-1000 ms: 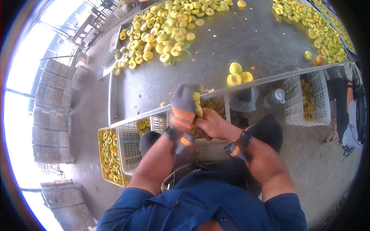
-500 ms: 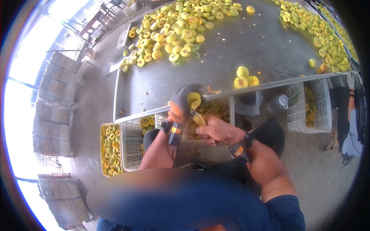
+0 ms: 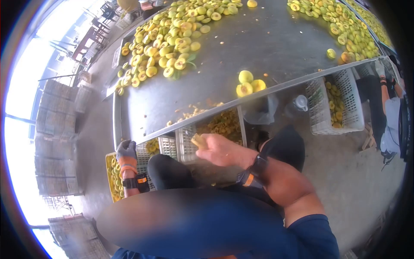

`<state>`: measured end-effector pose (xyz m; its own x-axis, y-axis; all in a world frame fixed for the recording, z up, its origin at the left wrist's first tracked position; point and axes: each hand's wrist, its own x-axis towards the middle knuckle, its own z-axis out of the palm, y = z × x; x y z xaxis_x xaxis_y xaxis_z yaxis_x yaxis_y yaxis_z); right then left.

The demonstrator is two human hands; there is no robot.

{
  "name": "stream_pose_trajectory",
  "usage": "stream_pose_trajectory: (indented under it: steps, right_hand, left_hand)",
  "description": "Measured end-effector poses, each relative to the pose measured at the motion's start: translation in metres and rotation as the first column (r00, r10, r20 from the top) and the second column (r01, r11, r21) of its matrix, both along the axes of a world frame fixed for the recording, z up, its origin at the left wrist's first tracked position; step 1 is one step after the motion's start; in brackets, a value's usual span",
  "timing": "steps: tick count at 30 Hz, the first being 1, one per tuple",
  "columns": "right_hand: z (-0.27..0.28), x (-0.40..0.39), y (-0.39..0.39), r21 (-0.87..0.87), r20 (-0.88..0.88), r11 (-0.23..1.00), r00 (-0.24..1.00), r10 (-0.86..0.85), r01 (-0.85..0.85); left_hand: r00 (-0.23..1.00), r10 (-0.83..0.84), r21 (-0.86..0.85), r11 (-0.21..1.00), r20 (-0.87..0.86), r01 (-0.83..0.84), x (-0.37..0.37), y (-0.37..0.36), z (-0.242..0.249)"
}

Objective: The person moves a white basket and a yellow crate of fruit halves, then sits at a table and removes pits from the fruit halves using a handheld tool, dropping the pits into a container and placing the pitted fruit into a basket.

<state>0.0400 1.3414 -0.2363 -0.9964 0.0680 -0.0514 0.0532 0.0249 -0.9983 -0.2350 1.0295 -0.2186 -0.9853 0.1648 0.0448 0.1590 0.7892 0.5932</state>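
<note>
My left hand, in a grey and orange glove, is above the yellow crate of fruit halves at the table's left corner. Its fingers point away from the camera, and whether they hold anything is unclear. My bare right hand is closed on the yellowish handle of a tool, in front of the table edge. Behind it, a crate section holds brownish-yellow fruit scraps. Three fruit pieces rest together near the edge of the metal table.
Heaps of fruit halves cover the table's far left, with another heap at the right. A white crate and a clear jug stand below the edge. A co-worker is at far right. Stacked crates line the left.
My left hand has moved left and down from the tool to the yellow crate; the fruit half it held is no longer visible. My right hand has shifted slightly left. The view has shifted.
</note>
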Motion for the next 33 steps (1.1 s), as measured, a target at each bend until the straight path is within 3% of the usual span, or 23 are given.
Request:
stream_pose_trajectory:
  steps: [2,3,6,7,8,9,10,14,16,20,22,24,27,30,31,33]
  right_hand:
    - [0.014,0.002,0.006,0.021,0.022,1.0,0.999,-0.024,0.023]
    - [0.014,0.003,0.006,0.024,-0.029,0.994,0.994,-0.107,0.108]
    - [0.015,0.003,0.01,-0.045,-0.159,0.937,0.924,-0.348,0.345]
    - [0.018,0.003,0.012,-0.114,-0.176,0.903,0.886,-0.429,0.415]
    - [0.021,0.003,0.015,-0.183,-0.188,0.858,0.84,-0.51,0.48]
    - [0.028,0.006,0.02,-0.162,-0.182,0.834,0.815,-0.551,0.527]
    - [0.036,0.009,0.025,-0.139,-0.178,0.806,0.786,-0.591,0.575]
    - [0.039,0.009,0.041,-0.155,-0.097,0.684,0.678,-0.729,0.713]
    - [0.04,0.008,0.049,-0.189,-0.069,0.671,0.672,-0.737,0.717]
    - [0.046,0.01,0.05,-0.195,-0.043,0.714,0.721,-0.691,0.672]
    - [0.042,0.009,0.045,-0.185,-0.033,0.743,0.751,-0.659,0.643]
    - [0.025,0.004,0.044,-0.108,-0.079,0.752,0.748,-0.659,0.65]
    - [0.024,-0.002,0.036,-0.006,-0.122,0.795,0.788,-0.603,0.607]
    - [0.021,-0.012,0.028,0.125,-0.19,0.811,0.816,-0.546,0.572]
    - [0.024,-0.015,0.025,0.117,-0.159,0.841,0.846,-0.51,0.529]
    - [0.023,-0.022,0.018,0.087,-0.082,0.9,0.903,-0.422,0.428]
  left_hand:
    - [0.998,-0.063,0.301,0.951,-0.007,0.062,-0.004,0.026,-0.01]
    - [0.985,-0.137,0.202,0.967,-0.105,0.156,0.015,0.07,0.005]
    - [0.878,-0.477,0.319,0.825,-0.049,0.466,0.038,0.192,-0.003]
    - [0.806,-0.582,0.198,0.782,-0.111,0.591,0.061,0.238,0.01]
    - [0.711,-0.666,0.06,0.719,-0.225,0.692,0.062,0.277,-0.008]
    - [0.683,-0.716,0.142,0.668,-0.146,0.73,0.076,0.315,-0.007]
    - [0.539,-0.807,-0.093,0.573,-0.242,0.815,0.081,0.35,-0.011]
    - [0.426,-0.89,-0.219,0.453,-0.162,0.864,0.081,0.451,-0.053]
    - [0.442,-0.895,-0.334,0.436,-0.063,0.836,0.094,0.46,-0.059]
    - [0.462,-0.887,-0.202,0.455,-0.014,0.867,0.087,0.439,-0.048]
    - [0.568,-0.822,-0.23,0.56,-0.039,0.796,0.068,0.408,-0.045]
    - [0.669,-0.732,-0.129,0.682,-0.129,0.72,0.039,0.37,-0.055]
    - [0.805,-0.584,0.314,0.787,0.103,0.531,0.012,0.308,-0.033]
    - [0.712,-0.547,0.612,0.763,0.44,0.209,0.003,0.251,-0.004]
    - [0.743,-0.631,0.593,0.693,0.223,0.411,0.004,0.234,-0.007]
    - [0.64,-0.746,0.391,0.541,-0.184,0.744,0.012,0.195,-0.035]
